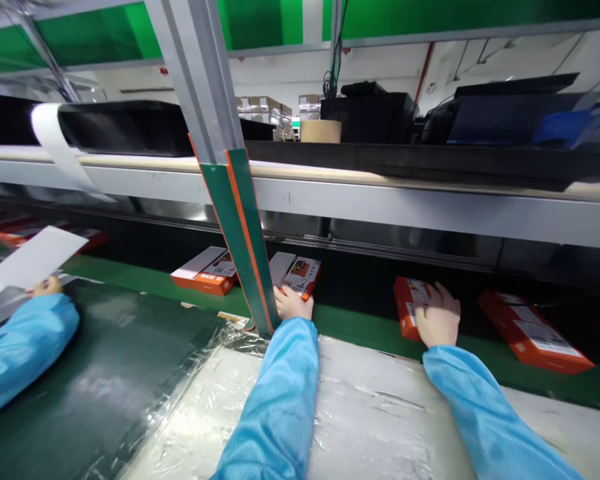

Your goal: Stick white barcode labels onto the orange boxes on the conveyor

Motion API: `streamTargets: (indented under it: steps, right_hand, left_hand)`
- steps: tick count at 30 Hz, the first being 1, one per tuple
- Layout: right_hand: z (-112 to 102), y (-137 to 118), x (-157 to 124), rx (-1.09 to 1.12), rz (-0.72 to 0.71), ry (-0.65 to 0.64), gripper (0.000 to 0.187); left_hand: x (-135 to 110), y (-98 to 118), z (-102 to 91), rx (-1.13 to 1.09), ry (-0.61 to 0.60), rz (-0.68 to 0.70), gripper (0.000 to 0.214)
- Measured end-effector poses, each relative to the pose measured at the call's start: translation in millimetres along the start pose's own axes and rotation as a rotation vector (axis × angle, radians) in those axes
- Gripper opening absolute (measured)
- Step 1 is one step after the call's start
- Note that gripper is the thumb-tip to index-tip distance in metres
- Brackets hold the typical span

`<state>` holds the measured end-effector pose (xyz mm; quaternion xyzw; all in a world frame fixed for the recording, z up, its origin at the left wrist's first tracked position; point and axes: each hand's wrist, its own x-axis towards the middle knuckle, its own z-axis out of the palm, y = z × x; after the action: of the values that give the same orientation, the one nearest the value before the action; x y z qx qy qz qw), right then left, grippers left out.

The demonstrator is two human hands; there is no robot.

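My left hand (291, 303) reaches forward in a blue sleeve and grips the near edge of an orange and white box (296, 272) on the conveyor, just right of a slanted metal post (240, 233). My right hand (437, 313) lies over a second orange box (411, 303) farther right, fingers curled on its top. Both boxes lie flat on the dark belt.
Another orange box (207, 270) lies left of the post and one more orange box (535, 333) at the right. A co-worker's hand (45, 287) in a blue sleeve holds a white sheet (35, 257) at the left. Plastic-wrapped white sheet (380, 413) covers the near bench.
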<state>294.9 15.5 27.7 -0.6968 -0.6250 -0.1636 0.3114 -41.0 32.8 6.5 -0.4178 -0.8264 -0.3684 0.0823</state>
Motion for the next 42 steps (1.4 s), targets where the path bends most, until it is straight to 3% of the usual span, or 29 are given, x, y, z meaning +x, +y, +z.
streamTargets:
  steps: [1,3,6,8,12,14,16,19,22,26,30,33,35,38,42]
  right_hand:
    - [-3.9,-8.9,-7.1,0.074,-0.022,0.092,0.055]
    - [-8.8,-33.3,-22.9,0.242,-0.052,0.142,0.052]
    - [-4.5,-77.0,-44.0,0.548,-0.056,0.053,0.046]
    - [4.9,-103.0,-53.6,0.806,0.104,-0.097,0.046]
    - [20.7,-133.7,-62.7,1.150,0.571,-0.475,0.059]
    - [20.9,-136.7,-63.7,1.262,0.742,-0.611,0.059]
    - [16.6,-132.9,-64.0,1.396,0.872,-0.662,0.057]
    - [7.4,-118.1,-65.9,1.555,0.909,-0.564,0.057]
    - [-0.6,-97.6,-73.1,1.594,0.837,-0.446,0.057]
    - [-2.9,-73.0,-90.8,1.314,0.672,-0.248,0.049]
    - [6.0,-67.6,-104.9,1.069,0.503,-0.233,0.045]
    - [13.0,-71.8,-107.1,0.980,0.427,-0.266,0.040]
    - [14.8,-74.2,-106.4,0.951,0.411,-0.275,0.037]
    - [13.2,-76.2,-105.4,0.939,0.401,-0.281,0.034]
    - [10.2,-78.7,-105.2,0.960,0.395,-0.286,0.032]
  left_hand:
    - [-0.2,1.0,-2.2,0.006,0.006,0.006,0.091]
    - [-1.7,2.8,-6.5,0.012,0.005,0.013,0.090]
    - [-7.8,5.4,-11.3,-0.009,-0.019,0.036,0.091]
    - [-15.4,7.6,-14.3,-0.046,-0.047,0.077,0.096]
    - [-37.8,17.1,-25.5,-0.145,-0.186,0.284,0.096]
    - [-50.3,25.3,-33.8,-0.178,-0.243,0.452,0.093]
    - [-62.6,33.7,-41.7,-0.191,-0.261,0.639,0.093]
    - [-78.5,41.1,-48.2,-0.210,-0.224,0.856,0.094]
    - [-84.1,39.6,-47.7,-0.238,-0.172,0.927,0.095]
    - [-57.5,33.7,-49.3,-0.201,-0.086,0.744,0.087]
    - [2.1,34.2,-59.8,-0.032,-0.035,0.457,0.071]
    - [43.7,33.6,-62.2,0.105,-0.081,0.269,0.068]
    - [62.1,30.2,-58.8,0.195,-0.197,0.156,0.073]
    - [74.7,23.3,-50.8,0.307,-0.363,0.122,0.082]
    - [75.6,19.2,-44.9,0.378,-0.401,0.155,0.086]
